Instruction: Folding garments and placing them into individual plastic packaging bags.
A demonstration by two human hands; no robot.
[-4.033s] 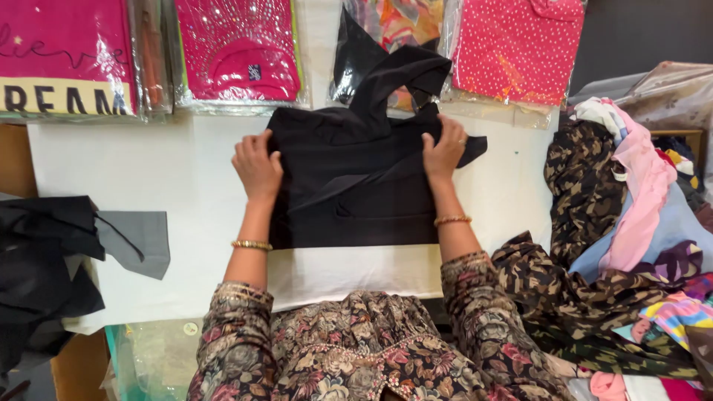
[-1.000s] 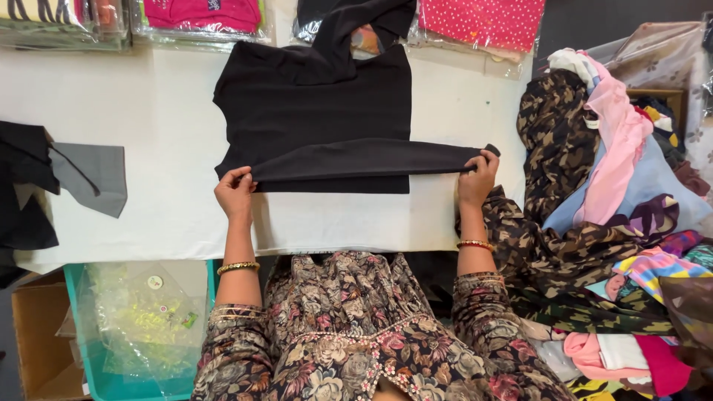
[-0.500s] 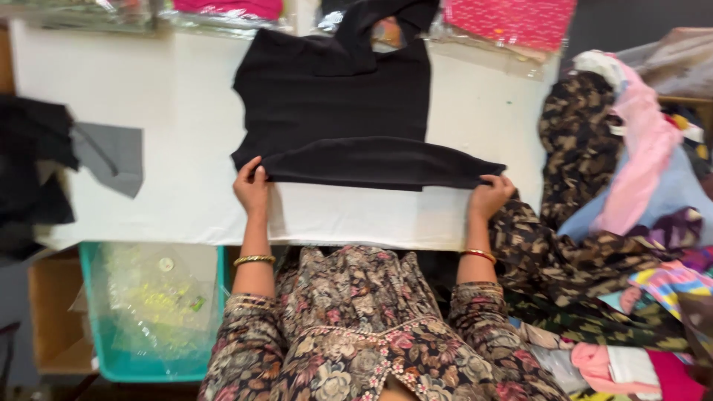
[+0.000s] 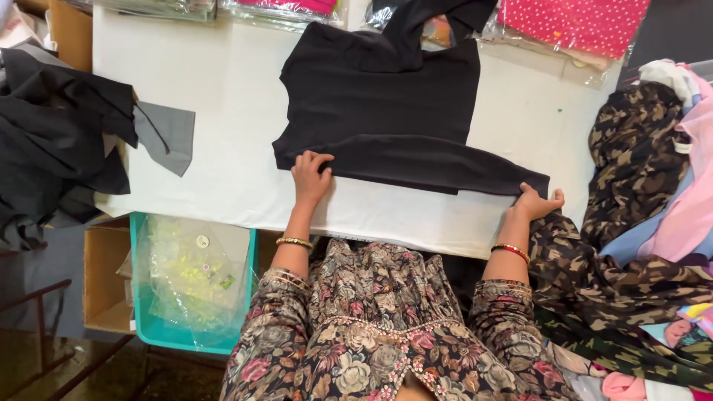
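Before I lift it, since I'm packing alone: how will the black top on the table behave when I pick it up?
The black top will likely go floppy: its folded hem bends softly where the left hand presses it. It looks thin and lies flat on the white table, so it is probably light. The fold held by the right hand may fall open when lifted.

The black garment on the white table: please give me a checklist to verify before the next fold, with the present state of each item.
1. Left hand presses black garment at the fold's left end: ok.
2. Right hand grips the sleeve end: ok.
3. Folded edge straight between the hands: ok.
4. Garment wholly on white table: not ok, its top overlaps the plastic-wrapped packages.
5. Underside free of creases: cannot tell.
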